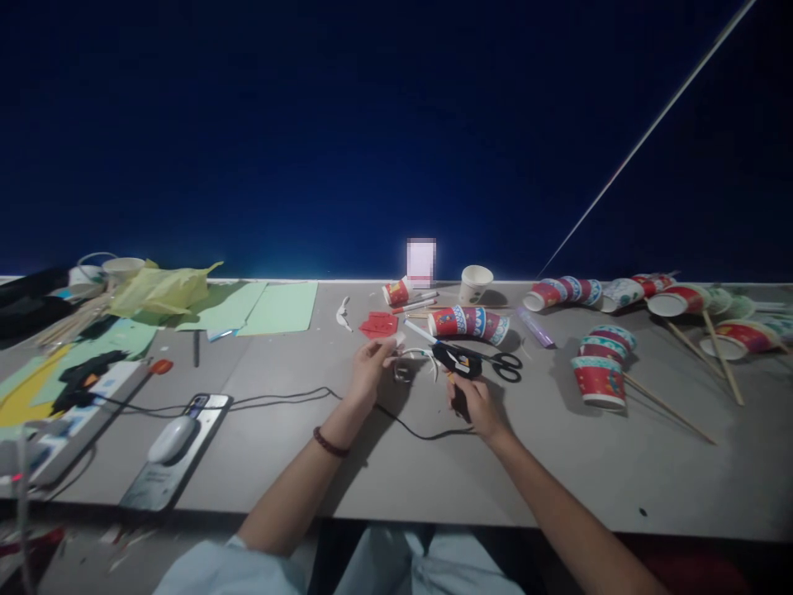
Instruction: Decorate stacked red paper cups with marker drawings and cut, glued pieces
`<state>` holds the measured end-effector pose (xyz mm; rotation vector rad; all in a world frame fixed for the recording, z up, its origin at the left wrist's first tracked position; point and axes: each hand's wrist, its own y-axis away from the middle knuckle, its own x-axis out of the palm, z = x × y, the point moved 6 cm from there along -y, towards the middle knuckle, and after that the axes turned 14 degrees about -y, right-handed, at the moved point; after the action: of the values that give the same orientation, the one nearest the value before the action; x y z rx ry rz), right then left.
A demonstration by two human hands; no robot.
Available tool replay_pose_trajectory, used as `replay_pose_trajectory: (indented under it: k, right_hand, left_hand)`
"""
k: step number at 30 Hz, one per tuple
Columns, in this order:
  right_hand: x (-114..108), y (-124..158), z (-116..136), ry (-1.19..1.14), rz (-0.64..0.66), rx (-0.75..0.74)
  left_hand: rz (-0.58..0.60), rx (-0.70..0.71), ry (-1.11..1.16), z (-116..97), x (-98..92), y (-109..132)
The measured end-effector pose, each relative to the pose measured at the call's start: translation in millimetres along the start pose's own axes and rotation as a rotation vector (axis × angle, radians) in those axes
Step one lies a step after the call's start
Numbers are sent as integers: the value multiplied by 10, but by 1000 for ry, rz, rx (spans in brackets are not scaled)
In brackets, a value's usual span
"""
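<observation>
My right hand [474, 403] is wrapped round a black glue gun with an orange trigger [457, 361], its nozzle pointing left. A black cord runs from near this hand across the table to the left. My left hand [370, 368] pinches a small white paper piece [398, 340] just left of the nozzle. Between the hands is a thin curved white strip [427, 354]; whether it joins the pinched piece I cannot tell. Black-handled scissors [508, 366] lie behind my right hand, partly hidden by the glue gun. A red paper scrap [377, 325] lies beyond my left hand.
Patterned stacked paper cups [469, 323] lie behind the hands, with more cup stacks [600, 372] on sticks at right. A white cup [476, 283] stands near the wall. At left are green paper sheets [278, 310], a power strip [92, 413] and a phone [154, 475] under a white mouse [172, 439].
</observation>
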<state>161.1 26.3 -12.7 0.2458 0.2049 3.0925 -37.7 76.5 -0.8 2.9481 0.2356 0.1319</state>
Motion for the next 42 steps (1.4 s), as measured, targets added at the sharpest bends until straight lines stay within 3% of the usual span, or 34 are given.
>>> replay_pose_trajectory:
  k: [4,10,14,19,24,32,37,42]
  right_hand:
    - [209,21,-96,-384,46,256]
    - [590,-72,-162,-479,12,461]
    - [920,-325,-177,-454,133,492]
    - [1143,-561,-259,-379,209,469]
    - [1180,-659,-331,-341,244,454]
    - [1169,-636,-208,-214,355,440]
    - [1150,-658,-205,-213,330,395]
    - [1011,-705,-223,-118,169,293]
  left_hand:
    - [-203,98,-40,-96,-309,-187]
    - [-361,166,-32,-131,-629,-398]
    - [-400,210,-44,-151,-680,-409]
    - [-390,288,-106,-211,-652,-361]
    - [-407,324,-106,-201,-684,-385]
    - [-405,303,-73,-161,-688,-401]
    - [-394,296,-71,-168,-665,-387]
    - [-380,284,-69,-168,-650,-381]
